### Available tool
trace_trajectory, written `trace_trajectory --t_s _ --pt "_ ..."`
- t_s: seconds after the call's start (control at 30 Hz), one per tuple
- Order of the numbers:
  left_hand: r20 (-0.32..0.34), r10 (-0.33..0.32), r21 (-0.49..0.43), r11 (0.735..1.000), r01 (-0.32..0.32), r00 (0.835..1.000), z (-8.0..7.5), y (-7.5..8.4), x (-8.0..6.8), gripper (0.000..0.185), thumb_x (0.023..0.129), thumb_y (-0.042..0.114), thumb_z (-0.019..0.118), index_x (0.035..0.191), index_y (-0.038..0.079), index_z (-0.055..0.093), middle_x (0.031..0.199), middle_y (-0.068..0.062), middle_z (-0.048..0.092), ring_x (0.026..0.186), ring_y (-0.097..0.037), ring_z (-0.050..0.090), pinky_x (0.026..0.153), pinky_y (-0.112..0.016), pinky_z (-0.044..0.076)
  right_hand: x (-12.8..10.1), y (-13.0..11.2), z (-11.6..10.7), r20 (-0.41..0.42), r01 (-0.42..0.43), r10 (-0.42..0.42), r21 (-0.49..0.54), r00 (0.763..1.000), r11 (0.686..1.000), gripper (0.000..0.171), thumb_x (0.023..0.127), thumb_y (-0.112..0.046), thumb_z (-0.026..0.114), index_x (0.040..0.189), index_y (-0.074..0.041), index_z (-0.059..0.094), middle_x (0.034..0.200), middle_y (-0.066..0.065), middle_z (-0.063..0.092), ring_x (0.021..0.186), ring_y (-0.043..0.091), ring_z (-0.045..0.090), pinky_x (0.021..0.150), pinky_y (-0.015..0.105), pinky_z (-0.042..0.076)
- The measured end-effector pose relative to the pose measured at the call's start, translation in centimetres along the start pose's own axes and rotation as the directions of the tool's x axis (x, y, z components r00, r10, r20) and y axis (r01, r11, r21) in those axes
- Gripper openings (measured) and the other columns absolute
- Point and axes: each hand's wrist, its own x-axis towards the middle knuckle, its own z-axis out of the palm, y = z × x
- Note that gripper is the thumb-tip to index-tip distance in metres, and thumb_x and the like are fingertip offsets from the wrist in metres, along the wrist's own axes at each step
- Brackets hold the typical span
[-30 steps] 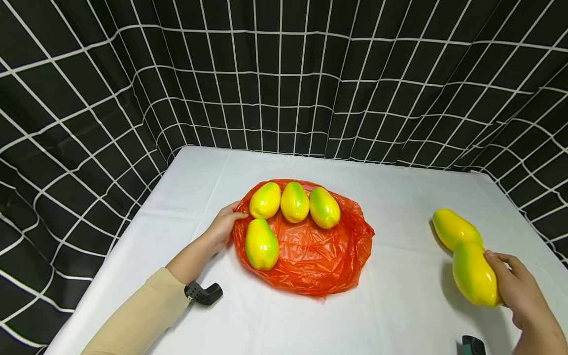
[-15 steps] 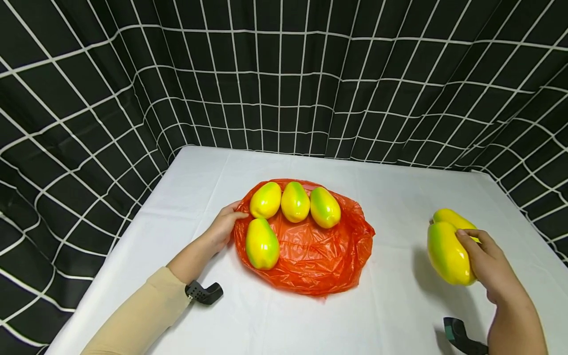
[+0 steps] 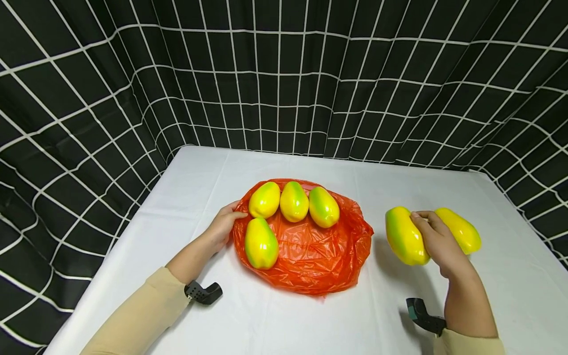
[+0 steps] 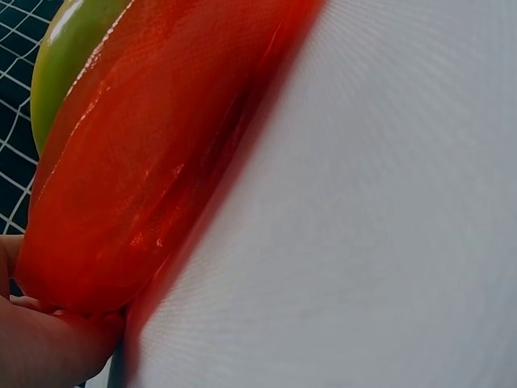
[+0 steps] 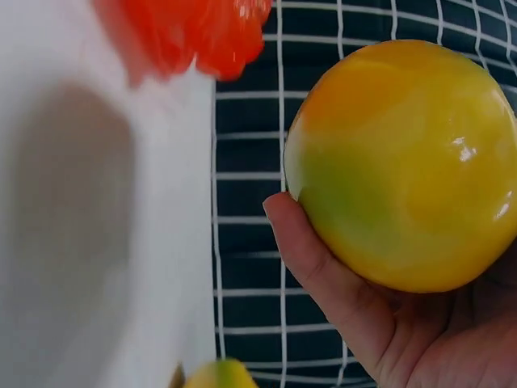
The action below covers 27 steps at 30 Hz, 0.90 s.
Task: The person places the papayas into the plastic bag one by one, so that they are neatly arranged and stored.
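Observation:
A red plastic bag (image 3: 310, 256) lies spread open with several glossy yellow-green papayas inside, three along its far side and one papaya (image 3: 262, 244) at the left. My left hand (image 3: 224, 227) pinches the bag's left edge between thumb and fingers; the left wrist view shows the thin red plastic (image 4: 121, 202) gathered at the thumb (image 4: 56, 347). My right hand (image 3: 437, 241) grips another papaya (image 3: 405, 236), thumb on one side, held above the table to the right of the bag. Its shadow falls on the cloth below. The right wrist view has this papaya (image 5: 412, 170) resting against the palm.
One more papaya (image 3: 461, 230) lies on the white tablecloth (image 3: 346, 325) just behind and right of my right hand. Black curtains (image 3: 284, 74) with a white grid stand around the table's back and sides.
My right hand has carried its papaya leftward and slightly away from me, off from the papaya lying at the right and closer to the bag. My left hand stays at the bag's edge.

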Motion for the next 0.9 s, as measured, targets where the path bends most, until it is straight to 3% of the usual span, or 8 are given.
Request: trace_trajectory --t_s 0.23,0.57,0.9 --pt "-0.01 -0.003 0.013 1.0 0.003 1.0 0.1 0.1 -0.1 0.053 0.092 0.007 0.042 0.144 0.005 0.032 0.145 -0.013 0.039 0.128 -0.025 0.042 0.107 -0.036 0.039 0.7 -2.6 1.8 0.0 0.06 -0.06 0.006 0.998 0.998 0.063 0.099 -0.046 0.02 0.137 0.004 0.026 0.11 0.025 0.045 0.079 0.022 0.05 0.063 0.027 0.046" --pt "-0.005 0.004 0.01 1.0 -0.004 1.0 0.1 0.1 -0.1 0.054 0.091 0.006 0.042 0.144 0.005 0.031 0.146 -0.013 0.038 0.131 -0.026 0.039 0.11 -0.038 0.035 1.2 -6.5 5.3 0.092 0.091 -0.096 0.055 0.991 0.994 0.056 0.1 -0.044 0.022 0.137 -0.002 0.025 0.116 0.023 0.043 0.089 0.026 0.05 0.068 0.025 0.047" --pt "-0.004 0.01 0.018 1.0 -0.01 1.0 0.0 -0.1 0.0 0.052 0.091 0.007 0.042 0.143 0.004 0.033 0.145 -0.014 0.039 0.13 -0.026 0.041 0.109 -0.038 0.036 1.2 -8.4 9.0 0.158 0.12 -0.133 0.085 0.978 0.989 0.048 0.1 -0.043 0.027 0.132 -0.007 0.027 0.105 0.02 0.048 0.081 0.023 0.053 0.067 0.025 0.047"
